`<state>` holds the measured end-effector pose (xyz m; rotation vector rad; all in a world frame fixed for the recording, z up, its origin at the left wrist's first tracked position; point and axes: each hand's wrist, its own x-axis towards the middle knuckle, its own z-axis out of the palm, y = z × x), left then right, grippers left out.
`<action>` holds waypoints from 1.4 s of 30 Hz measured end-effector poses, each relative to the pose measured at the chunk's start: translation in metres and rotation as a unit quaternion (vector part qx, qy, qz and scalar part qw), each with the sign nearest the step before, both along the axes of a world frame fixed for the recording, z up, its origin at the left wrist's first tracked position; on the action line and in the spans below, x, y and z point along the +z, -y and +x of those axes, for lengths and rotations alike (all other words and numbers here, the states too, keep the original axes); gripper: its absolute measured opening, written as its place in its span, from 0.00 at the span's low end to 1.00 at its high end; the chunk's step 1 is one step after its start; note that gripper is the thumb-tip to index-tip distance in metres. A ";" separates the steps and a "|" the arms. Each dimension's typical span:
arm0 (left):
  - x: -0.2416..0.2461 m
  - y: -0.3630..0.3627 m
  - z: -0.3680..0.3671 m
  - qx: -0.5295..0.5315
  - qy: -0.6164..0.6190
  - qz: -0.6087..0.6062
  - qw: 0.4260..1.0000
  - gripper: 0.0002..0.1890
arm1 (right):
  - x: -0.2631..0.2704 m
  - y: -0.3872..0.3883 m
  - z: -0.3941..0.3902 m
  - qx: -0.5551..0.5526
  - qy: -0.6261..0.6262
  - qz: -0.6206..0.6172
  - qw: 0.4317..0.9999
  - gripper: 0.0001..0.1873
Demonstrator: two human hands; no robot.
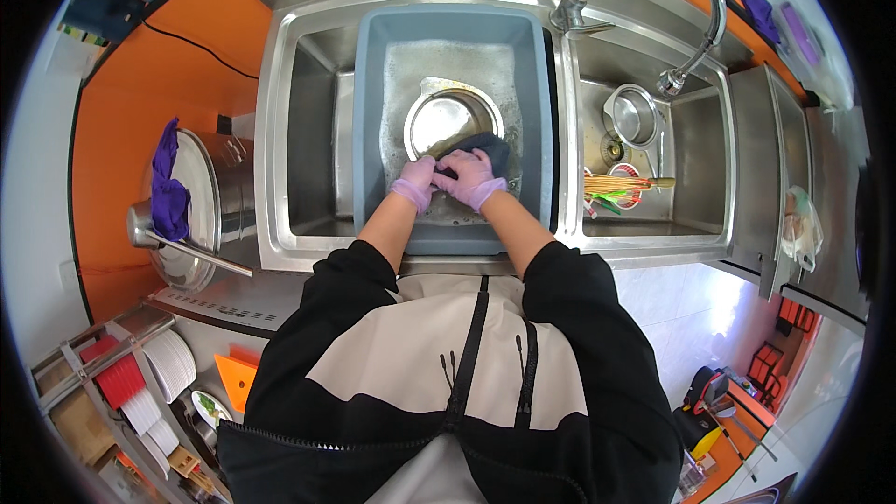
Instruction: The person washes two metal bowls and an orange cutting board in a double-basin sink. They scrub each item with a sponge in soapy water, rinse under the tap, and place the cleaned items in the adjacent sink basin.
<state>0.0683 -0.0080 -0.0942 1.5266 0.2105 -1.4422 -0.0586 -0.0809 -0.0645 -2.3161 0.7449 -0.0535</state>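
Observation:
Both my hands wear pink gloves and meet at the near rim of a round stainless steel pot (448, 122). The pot sits in a grey-blue plastic tub (367, 119) that holds cloudy water, with a flat tab on its far rim. My left hand (416, 180) grips the pot's near-left edge. My right hand (467, 173) holds a dark cloth (495, 148) against the near-right side of the pot. The fingertips of the two hands almost touch, and the cloth is partly hidden beneath the right one.
The tub stands in a steel double sink (318, 133). A curved faucet (721, 7) reaches over the right basin, where a small steel pot (632, 114) and bamboo sticks (619, 185) lie. Left is a large lidded steel pot (231, 182) with a purple cloth (168, 189).

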 end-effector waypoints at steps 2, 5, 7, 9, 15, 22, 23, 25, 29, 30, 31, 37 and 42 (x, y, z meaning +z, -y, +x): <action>0.001 -0.001 0.004 0.015 -0.002 -0.009 1.000 0.13 | -0.001 0.000 0.002 -0.003 0.004 -0.001 1.000 0.14; 0.007 -0.007 0.008 0.013 0.021 -0.011 1.000 0.14 | -0.003 0.020 -0.014 0.061 -0.078 -0.043 0.994 0.14; 0.014 -0.008 0.009 -0.011 0.049 -0.018 0.999 0.14 | -0.004 0.035 -0.022 0.129 -0.096 -0.110 0.981 0.14; 0.022 -0.005 0.008 -0.012 0.059 -0.014 0.998 0.16 | -0.005 0.044 -0.028 0.156 -0.108 -0.136 0.972 0.14; 0.024 -0.003 0.015 -0.038 0.103 -0.007 0.994 0.17 | -0.006 0.044 -0.028 0.213 -0.125 -0.123 0.961 0.17; -0.005 -0.008 0.021 -0.089 0.108 -0.008 0.990 0.32 | 0.008 0.024 -0.019 0.146 -0.155 -0.057 0.975 0.17; -0.006 -0.008 0.020 -0.076 0.098 0.008 0.992 0.37 | 0.009 0.016 -0.013 0.123 -0.140 -0.022 0.982 0.17; -0.003 -0.008 0.019 -0.133 0.159 0.029 0.978 0.42 | 0.011 0.002 -0.002 0.067 -0.106 0.026 0.992 0.17; 0.012 -0.012 0.027 -0.193 0.187 0.060 0.961 0.41 | 0.014 0.008 -0.003 0.160 -0.164 -0.047 0.972 0.22; 0.017 -0.013 0.028 -0.210 0.227 0.050 0.950 0.38 | 0.014 0.014 -0.005 0.184 -0.175 -0.083 0.963 0.24; 0.022 -0.015 0.029 -0.212 0.267 0.039 0.939 0.36 | 0.014 0.020 -0.009 0.207 -0.187 -0.125 0.952 0.25; 0.046 0.002 0.042 -0.366 0.441 0.083 0.815 0.40 | 0.010 0.022 -0.018 0.300 -0.203 -0.178 0.915 0.28; 0.060 0.004 0.054 -0.357 0.328 0.077 0.871 0.43 | 0.000 0.026 -0.020 0.395 -0.175 -0.214 0.876 0.35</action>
